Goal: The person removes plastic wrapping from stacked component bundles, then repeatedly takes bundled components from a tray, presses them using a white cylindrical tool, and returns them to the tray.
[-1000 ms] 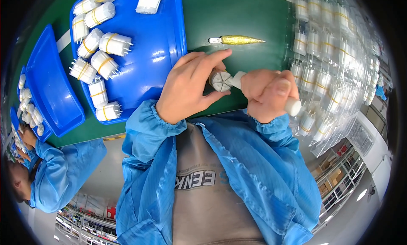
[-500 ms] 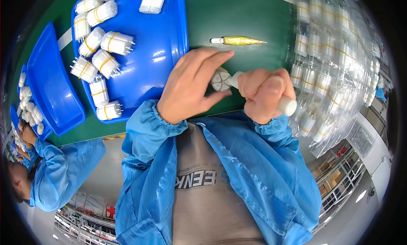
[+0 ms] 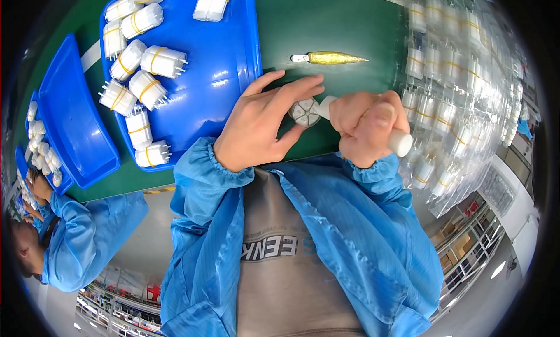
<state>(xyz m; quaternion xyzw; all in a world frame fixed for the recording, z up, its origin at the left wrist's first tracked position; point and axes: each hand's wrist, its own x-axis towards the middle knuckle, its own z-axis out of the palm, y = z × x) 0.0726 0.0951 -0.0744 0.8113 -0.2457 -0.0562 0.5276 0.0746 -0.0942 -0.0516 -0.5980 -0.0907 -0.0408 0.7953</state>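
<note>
Two bare hands work a white cylinder over a green bench.

The right hand (image 3: 367, 127) is clenched around a white cylinder (image 3: 400, 142), its rounded end sticking out past the fist toward the right; the other end carries a round, segmented white cap (image 3: 305, 112) facing up. The left hand (image 3: 265, 124) has its grip on that cap, thumb below and fingers (image 3: 294, 91) stretched across the top, so the piece sits between both hands just above the green bench (image 3: 326, 22). A gold pointed tool (image 3: 330, 58) lies on the bench beyond the hands, well apart. A blue tray (image 3: 221, 63) to the left holds banded white bundles (image 3: 157, 60). Clear packs (image 3: 461, 104) of similar parts lie to the right.
</note>
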